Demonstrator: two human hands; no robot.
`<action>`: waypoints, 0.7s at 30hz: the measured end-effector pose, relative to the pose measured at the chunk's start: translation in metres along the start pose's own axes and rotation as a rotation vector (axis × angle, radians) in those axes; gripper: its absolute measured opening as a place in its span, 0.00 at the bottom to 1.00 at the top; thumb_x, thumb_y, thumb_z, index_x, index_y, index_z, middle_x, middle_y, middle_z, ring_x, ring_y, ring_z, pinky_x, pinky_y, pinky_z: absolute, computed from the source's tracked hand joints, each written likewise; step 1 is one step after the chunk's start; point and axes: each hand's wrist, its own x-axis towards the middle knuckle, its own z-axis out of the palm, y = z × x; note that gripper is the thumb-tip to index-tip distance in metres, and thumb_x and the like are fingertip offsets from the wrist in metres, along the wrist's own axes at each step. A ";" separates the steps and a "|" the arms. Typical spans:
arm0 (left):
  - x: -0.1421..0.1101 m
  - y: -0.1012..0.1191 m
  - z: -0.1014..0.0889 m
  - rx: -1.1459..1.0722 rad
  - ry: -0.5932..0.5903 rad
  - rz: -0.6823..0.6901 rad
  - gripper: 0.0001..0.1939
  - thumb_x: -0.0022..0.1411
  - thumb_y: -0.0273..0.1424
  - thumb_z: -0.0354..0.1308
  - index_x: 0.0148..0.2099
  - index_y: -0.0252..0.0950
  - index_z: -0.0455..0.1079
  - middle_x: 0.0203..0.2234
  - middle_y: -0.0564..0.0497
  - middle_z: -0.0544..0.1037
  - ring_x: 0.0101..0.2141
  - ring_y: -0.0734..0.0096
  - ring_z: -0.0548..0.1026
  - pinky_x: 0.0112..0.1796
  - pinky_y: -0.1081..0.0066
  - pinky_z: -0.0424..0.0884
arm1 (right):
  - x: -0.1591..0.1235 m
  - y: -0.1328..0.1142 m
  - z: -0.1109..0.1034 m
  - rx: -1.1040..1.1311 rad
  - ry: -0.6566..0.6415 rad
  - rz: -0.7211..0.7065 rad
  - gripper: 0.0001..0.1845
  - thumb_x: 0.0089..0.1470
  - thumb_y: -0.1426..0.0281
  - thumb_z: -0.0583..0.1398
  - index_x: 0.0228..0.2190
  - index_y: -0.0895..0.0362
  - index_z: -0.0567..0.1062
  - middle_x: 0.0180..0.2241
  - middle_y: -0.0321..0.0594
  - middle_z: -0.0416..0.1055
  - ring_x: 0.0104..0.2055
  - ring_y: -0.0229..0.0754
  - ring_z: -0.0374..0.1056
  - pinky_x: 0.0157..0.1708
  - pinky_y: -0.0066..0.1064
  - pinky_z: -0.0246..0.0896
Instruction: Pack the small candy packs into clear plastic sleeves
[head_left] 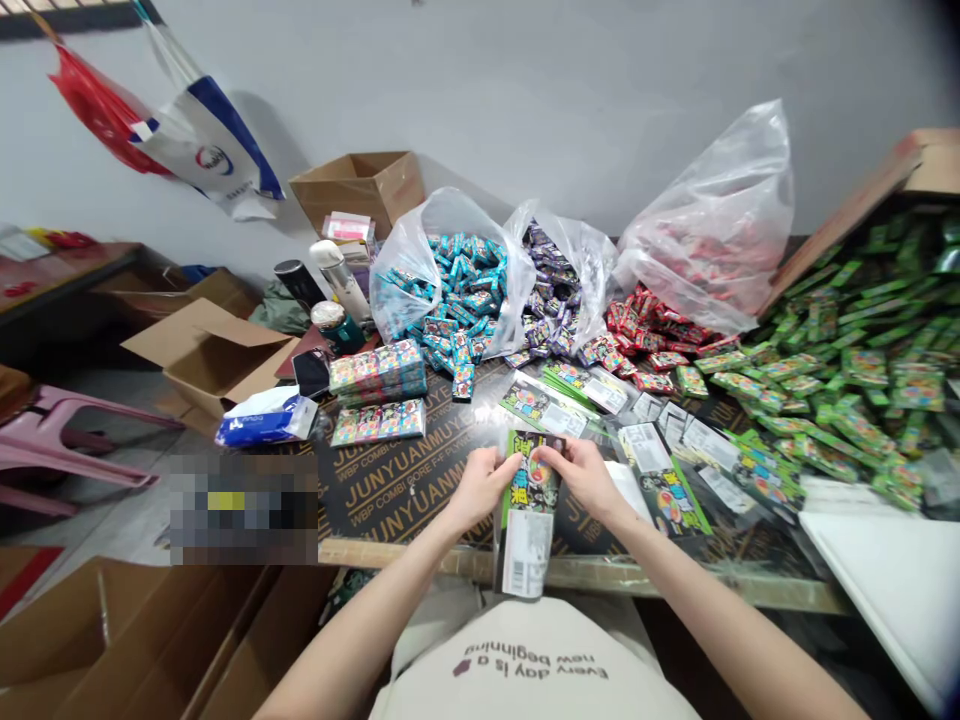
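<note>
Between both hands, just over the table's front edge, is a green and black printed plastic pouch [528, 520] with a white barcode panel low on it. My left hand [480, 487] pinches its left side near the top. On its upper right side, my right hand [589, 478] is closed with the thumb over the print. Whether anything is inside the pouch I cannot tell. More printed pouches [664, 480] lie flat to the right of my right hand. Beyond and left of my hands are stacked rows of small candy packs [379, 372], with one row [377, 422] lying in front.
Clear bags of blue packs [469, 280], purple packs [551, 270] and red packs [660, 325] line the back. Green packs [840, 370] spill from a tilted carton at right. A tissue pack [266, 415], bottles [337, 325] and an open carton [217, 360] stand left.
</note>
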 end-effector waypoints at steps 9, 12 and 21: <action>0.009 -0.027 -0.003 -0.117 -0.107 -0.033 0.19 0.50 0.38 0.60 0.41 0.31 0.67 0.27 0.51 0.73 0.27 0.71 0.70 0.29 0.74 0.65 | -0.004 0.023 -0.014 0.105 -0.271 0.092 0.19 0.37 0.61 0.66 0.31 0.60 0.73 0.30 0.38 0.74 0.30 0.41 0.69 0.34 0.33 0.64; 0.000 -0.032 0.008 -0.149 -0.187 -0.063 0.21 0.45 0.37 0.64 0.42 0.32 0.69 0.32 0.49 0.75 0.34 0.65 0.71 0.35 0.70 0.67 | 0.007 0.022 -0.016 0.121 -0.021 -0.005 0.20 0.40 0.58 0.64 0.34 0.57 0.71 0.34 0.38 0.74 0.36 0.42 0.68 0.38 0.34 0.63; 0.007 -0.003 0.061 -0.710 0.265 -0.150 0.24 0.54 0.47 0.52 0.39 0.29 0.72 0.29 0.45 0.77 0.34 0.63 0.74 0.38 0.67 0.68 | 0.007 0.014 0.022 0.204 0.586 -0.107 0.23 0.53 0.53 0.46 0.24 0.56 0.70 0.24 0.41 0.71 0.29 0.43 0.67 0.31 0.34 0.63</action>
